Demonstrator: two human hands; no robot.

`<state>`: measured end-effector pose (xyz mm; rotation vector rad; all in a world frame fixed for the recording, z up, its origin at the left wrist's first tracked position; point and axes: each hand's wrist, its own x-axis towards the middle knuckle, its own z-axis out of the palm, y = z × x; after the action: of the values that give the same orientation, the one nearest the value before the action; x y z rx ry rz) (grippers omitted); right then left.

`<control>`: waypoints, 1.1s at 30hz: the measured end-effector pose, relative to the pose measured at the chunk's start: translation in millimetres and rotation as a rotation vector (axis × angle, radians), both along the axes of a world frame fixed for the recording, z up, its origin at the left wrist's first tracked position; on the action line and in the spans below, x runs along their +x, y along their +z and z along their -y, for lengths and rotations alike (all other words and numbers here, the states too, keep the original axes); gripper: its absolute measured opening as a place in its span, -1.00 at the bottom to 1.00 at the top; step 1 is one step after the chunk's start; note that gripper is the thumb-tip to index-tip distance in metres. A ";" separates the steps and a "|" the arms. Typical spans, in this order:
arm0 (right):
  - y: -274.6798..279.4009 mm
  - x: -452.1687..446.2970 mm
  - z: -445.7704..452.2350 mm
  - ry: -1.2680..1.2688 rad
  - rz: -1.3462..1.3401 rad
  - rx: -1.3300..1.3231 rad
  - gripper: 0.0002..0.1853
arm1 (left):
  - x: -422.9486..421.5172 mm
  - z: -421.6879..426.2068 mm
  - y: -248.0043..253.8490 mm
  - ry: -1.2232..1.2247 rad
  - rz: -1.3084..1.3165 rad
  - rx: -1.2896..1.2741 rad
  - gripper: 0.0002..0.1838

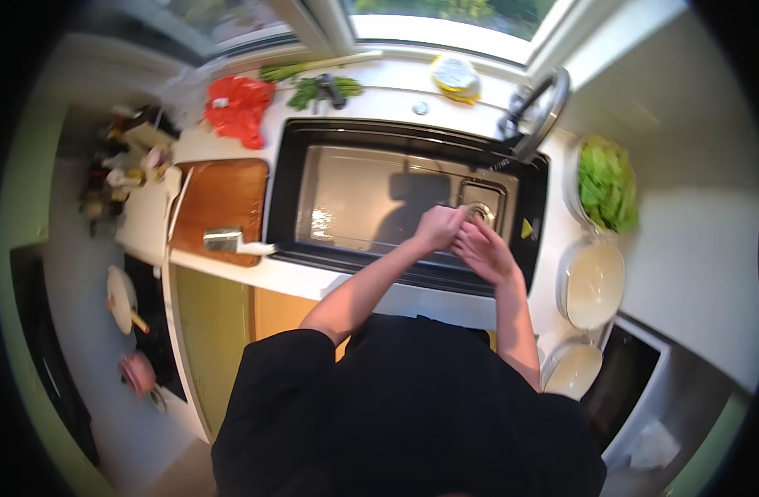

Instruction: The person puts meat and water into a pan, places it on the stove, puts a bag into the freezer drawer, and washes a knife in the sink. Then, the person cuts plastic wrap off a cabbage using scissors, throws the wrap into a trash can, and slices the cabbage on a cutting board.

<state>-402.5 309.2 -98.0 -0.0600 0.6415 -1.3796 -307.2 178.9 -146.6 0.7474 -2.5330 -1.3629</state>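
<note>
Both my hands are together over the right part of a dark-rimmed sink, near the drain. My left hand has its fingers curled in, and its fingertips meet the other hand. Whether anything is between them is too small to tell. My right hand has its fingers extended and lies against the left one. The black faucet arches over the back right corner of the sink, to the right of and beyond my hands.
Left of the sink, a cleaver lies on a wooden board. Behind are a red bag, green vegetables and a yellow-edged package. On the right stand a bowl of lettuce and two cream bowls.
</note>
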 end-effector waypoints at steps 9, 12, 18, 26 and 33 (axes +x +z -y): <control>-130.1 -65.7 -15.0 0.016 -1.219 0.465 -0.43 | 47.5 9.4 -42.5 0.214 0.308 0.025 -0.72; -127.3 -115.3 4.9 -0.321 -1.665 0.378 -0.39 | 81.0 54.4 -14.0 0.542 0.205 0.031 -0.73; 10.0 -142.7 85.3 -0.651 -2.014 0.221 -0.49 | 267.5 140.5 66.4 1.417 0.580 -0.345 -0.50; -3.6 -161.5 97.1 -0.410 -1.948 0.159 -0.73 | 372.7 165.5 33.1 1.336 0.873 0.133 -0.35; 0.8 -153.4 92.9 -0.402 -1.861 0.296 -0.65 | 389.6 135.9 35.5 1.319 0.211 0.098 -0.67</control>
<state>-555.9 216.2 -97.2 -1.1074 2.4647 -1.2645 82.5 43.0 -111.1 2.0791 -1.3609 -0.8715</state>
